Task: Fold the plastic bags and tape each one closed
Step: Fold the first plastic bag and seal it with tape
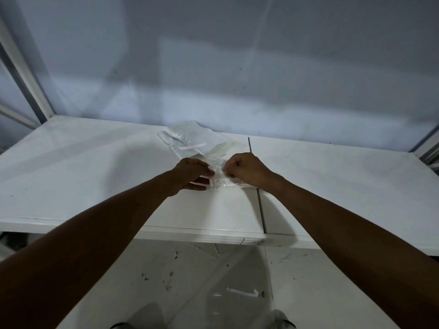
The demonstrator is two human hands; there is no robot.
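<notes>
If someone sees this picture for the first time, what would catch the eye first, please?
First, the left hand and the right hand, which meet at the middle of the white table and pinch a clear plastic bag between them. Just behind them, toward the wall, lie more crumpled clear bags.
</notes>
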